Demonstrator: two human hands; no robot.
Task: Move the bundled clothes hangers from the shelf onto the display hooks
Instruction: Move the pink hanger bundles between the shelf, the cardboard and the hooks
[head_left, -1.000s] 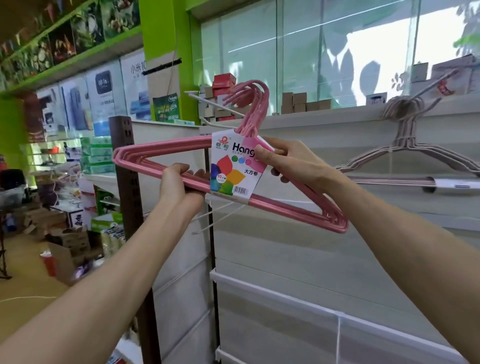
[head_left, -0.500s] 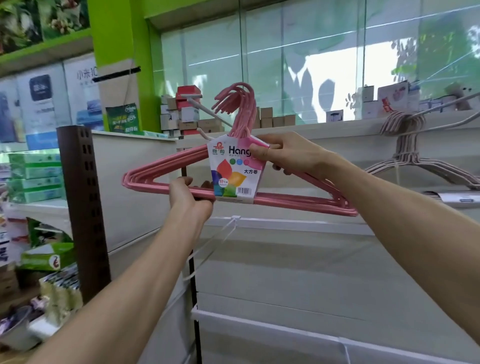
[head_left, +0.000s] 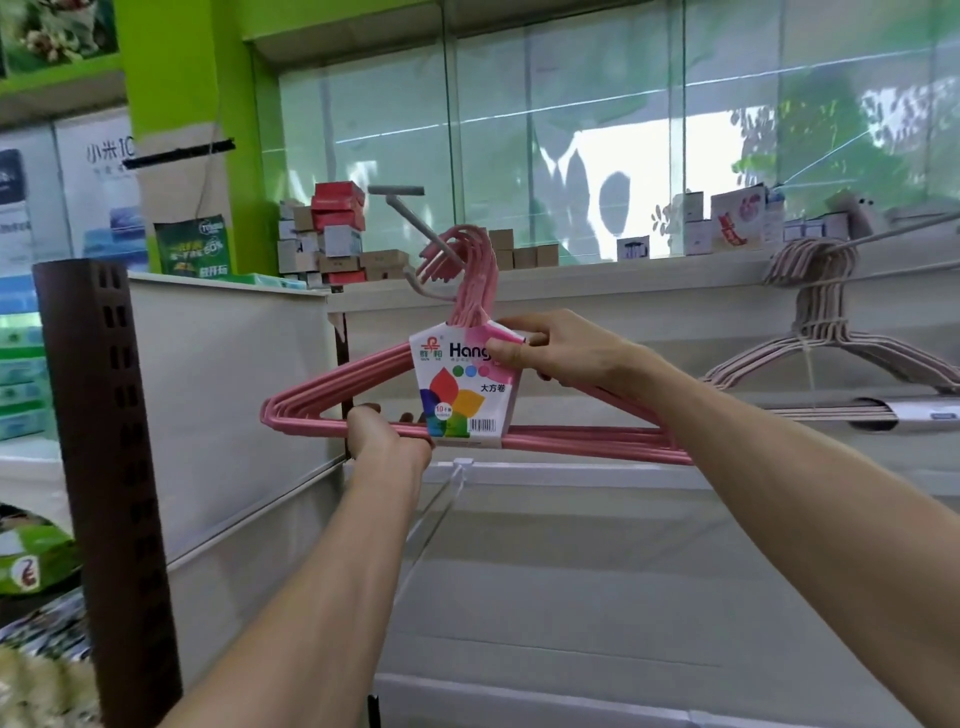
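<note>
Setting: shop interior. White slatted display wall fills the lower frame; a dark brown perforated upright stands at its left edge. Above the wall, a ledge carries small boxes in front of large windows. Green pillar and posters at upper left.

A grey display hook projects from the top of the wall toward the camera, angled upward, with a short crossbar at its tip. Further right, a second hook already carries a beige hanger bundle.

Task item: pink hanger bundle, banded by a card label (printed "Hang…", barcode at lower right). The bundle is raised in front of the wall, its bottom bars nearly level. Its hook ends sit at the grey hook's shaft; whether they are fully over it cannot be told.

Left hand: fingers wrapped closed around the bottom bars, just left of the label.

Right hand: thumb and fingers pinched on the label's upper right corner and the bundle's right shoulder beneath the neck.
</note>
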